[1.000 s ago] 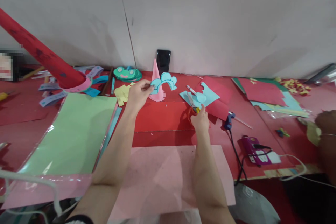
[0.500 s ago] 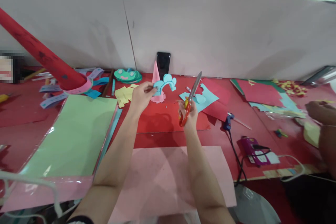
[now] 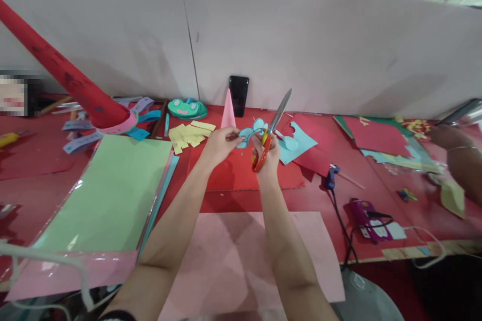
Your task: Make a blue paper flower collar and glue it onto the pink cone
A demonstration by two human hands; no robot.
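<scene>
My left hand (image 3: 225,141) pinches a light-blue scalloped paper cutout (image 3: 245,134) by its left end. Scissors with red and yellow handles (image 3: 277,115) are held in my right hand (image 3: 268,150), blades pointing up and away from me. The fingertips of my right hand are at the cutout's right side; whether they grip it too I cannot tell. Behind my left hand stands a pink paper cone (image 3: 228,110), its base hidden. A light-blue paper offcut (image 3: 297,144) lies just right of my right hand. Beneath both hands is a red sheet (image 3: 233,175).
A black phone (image 3: 239,96) leans on the wall. Yellow paper pieces (image 3: 184,135), green frog-face cutouts (image 3: 187,108) and a tall red cone (image 3: 71,80) are leftward. A blue glue gun (image 3: 331,178) with its cable lies right. Another person's hand (image 3: 446,138) is at far right.
My hands have come together: the left moved right with the cutout, up to the right hand. The scissors stay in my right hand. The other person's hand shifted left.
</scene>
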